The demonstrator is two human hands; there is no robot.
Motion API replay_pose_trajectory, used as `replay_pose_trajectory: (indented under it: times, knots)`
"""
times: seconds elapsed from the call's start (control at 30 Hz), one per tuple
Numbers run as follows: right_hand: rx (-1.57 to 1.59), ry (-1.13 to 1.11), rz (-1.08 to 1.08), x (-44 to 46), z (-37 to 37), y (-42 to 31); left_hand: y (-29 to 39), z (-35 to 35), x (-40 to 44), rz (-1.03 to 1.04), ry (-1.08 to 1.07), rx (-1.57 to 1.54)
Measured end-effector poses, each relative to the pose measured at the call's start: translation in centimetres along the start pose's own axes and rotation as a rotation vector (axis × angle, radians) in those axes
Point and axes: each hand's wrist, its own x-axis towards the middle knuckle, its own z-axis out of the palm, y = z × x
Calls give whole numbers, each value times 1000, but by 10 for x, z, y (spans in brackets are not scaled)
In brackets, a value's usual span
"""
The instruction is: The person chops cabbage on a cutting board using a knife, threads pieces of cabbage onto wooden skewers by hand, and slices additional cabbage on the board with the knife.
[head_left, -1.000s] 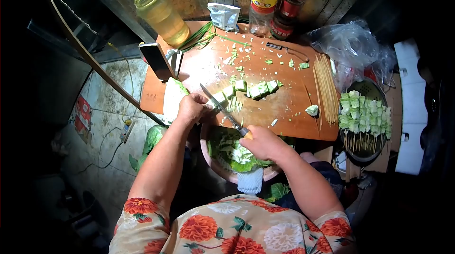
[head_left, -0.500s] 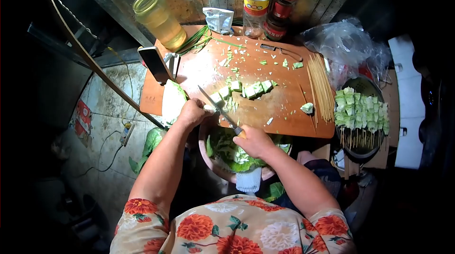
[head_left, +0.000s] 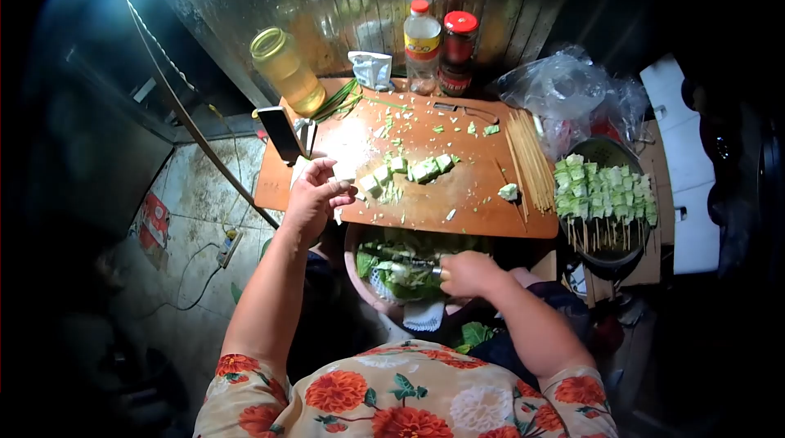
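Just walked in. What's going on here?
Someone is working with cut cabbage. Their left hand is raised over the near-left part of the tabletop, seemingly pinching a pale piece. Their right hand grips a knife over a basin of leaves. Cut chunks sit mid-table, with bare skewers at the right. Beyond the table's right edge, loaded skewers lie over a dark pan.

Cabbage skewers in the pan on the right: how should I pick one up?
Probably pinch a bare stick end from the near side: the sticks stick out there uncovered, while threaded cabbage pieces crowd together over the far part.
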Motion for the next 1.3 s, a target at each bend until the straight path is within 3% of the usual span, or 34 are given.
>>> replay_pose_trajectory:
  times: [0.1,0.17,0.27,0.4,0.47,0.57,0.67,0.83,0.93,1.0,1.3]
  knots:
    - [-142,8,12,5,25,1,2,22,-8,66,-152,-137]
    - [-295,-279,41,15,28,-1,6,43,-11,105,-213,-102]
    - [-296,-335,31,15,30,4,-2,63,-5,132,-284,-111]
    - [326,302,14,12,-21,-3,-18,88,5,101,-395,-141]
    - [1024,614,-133,17,-29,0,-30,99,9,85,-465,-160]
    - [1390,664,-262,7,-62,-8,-58,107,22,128,-494,-152]
    - [1300,774,-242,19,-63,-3,-54,124,20,108,-506,-217]
    - [1352,766,-216,18,-70,-1,-41,132,23,69,-447,-165]
    - [1413,793,-204,18,-68,-1,-42,135,23,4,-412,-127]
    - [1434,790,-155,14,-72,-3,-46,136,20,-135,-346,-274]
    - [1586,732,5,17,-71,-1,-62,143,5,-133,-224,-259]
